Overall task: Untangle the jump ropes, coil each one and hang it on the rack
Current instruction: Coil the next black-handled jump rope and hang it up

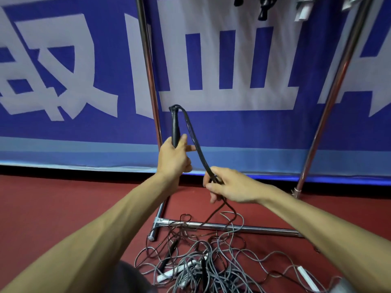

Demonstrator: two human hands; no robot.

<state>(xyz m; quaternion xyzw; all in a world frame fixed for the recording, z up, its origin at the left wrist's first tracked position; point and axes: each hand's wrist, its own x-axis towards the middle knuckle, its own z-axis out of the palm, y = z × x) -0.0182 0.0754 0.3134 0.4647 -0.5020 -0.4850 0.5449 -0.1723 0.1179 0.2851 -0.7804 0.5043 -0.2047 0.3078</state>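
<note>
I take the rack's bottom crossbar [243, 227] as my reference. Directly above it, my left hand [173, 158] has its fingers curled tight around the lower end of a black handle [175, 125], which stands nearly upright. The black cord [197, 148] leaves the handle's top, folds over and slants down to the right into my right hand [231, 185]. That hand sits lower and nearer the crossbar, its fingers closed around the cord. Between my 2 hands the cord looks like 2 strands side by side, though I cannot be certain.

Below the right hand the cord drops, crosses the crossbar and goes into the tangled pile [203, 256] on the red floor [53, 208], on my side of the crossbar. So the free length lies down and toward me from the right-hand fingers. I judge the right hand is the one to draw it up while the left keeps the handle steady.

There is no container here. The pile holds mostly grey cords, a white handle [169, 275] and a second white handle [304, 275] further right. High above the crossbar, between the rack's 2 uprights [148, 70], dark handles [263, 11] and pale ones [302, 11] hang down; the rail holding them is out of view.
</note>
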